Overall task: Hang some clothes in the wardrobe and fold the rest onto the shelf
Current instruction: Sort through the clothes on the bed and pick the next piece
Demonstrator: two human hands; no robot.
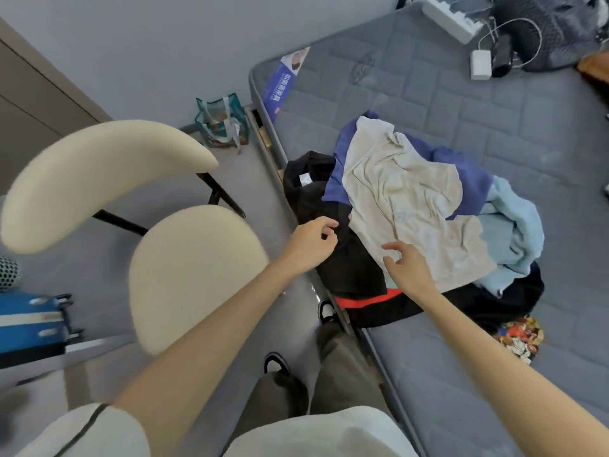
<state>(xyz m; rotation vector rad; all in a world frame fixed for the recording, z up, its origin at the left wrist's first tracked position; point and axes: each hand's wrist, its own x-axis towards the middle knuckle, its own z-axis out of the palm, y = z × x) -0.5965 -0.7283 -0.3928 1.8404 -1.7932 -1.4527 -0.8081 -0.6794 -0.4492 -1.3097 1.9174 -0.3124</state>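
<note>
Left hand: the left hand (311,244) reaches over the near edge of the bed, above the black garment (346,258); its fingers are loosely curled with thumb and forefinger drawn close together, and whether they pinch the black cloth cannot be told.
Right hand: the right hand (407,267) hovers at the near edge of the beige shirt (405,199), fingers spread and relaxed, gripping nothing; whether the fingertips touch the cloth is unclear.
Clothes pile: a heap of clothes lies on the grey mattress (494,103), close to its left edge. The beige shirt is on top, crumpled; under it lies a blue-purple garment (468,173), and a light blue garment (514,225) sits to the right. The black garment lies at the left side, partly over the bed edge, and a black piece with a red-orange stripe (369,300) shows at the near side.
Chair: a cream chair (184,268) with a curved backrest stands on the floor just beside the bed, to the left of the left arm.
Floor: a teal tote bag (220,120) stands against the wall near the bed's corner; a blue suitcase (29,324) lies at the far left.
Bed, far end: a white power strip (451,18), a white charger (480,65) with cable and a dark mesh bag (547,31) lie well apart from the pile.
Bed, near right: a colourful printed item (520,336) lies just beside the pile.
</note>
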